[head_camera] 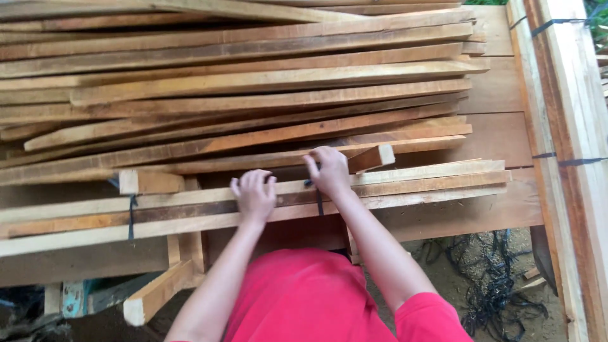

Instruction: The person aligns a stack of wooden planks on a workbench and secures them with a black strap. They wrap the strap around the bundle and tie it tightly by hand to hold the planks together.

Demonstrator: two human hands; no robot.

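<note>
left hand [254, 195] flat on plank bundle [411, 183], right hand [329, 171] gripping strap [319, 201]

I see no labels, signs or screens from up here, and no real packages: only one strapped bundle of wooden slats [392, 183], pale and reddish, bound by a thin dark strap [318, 201].
</note>
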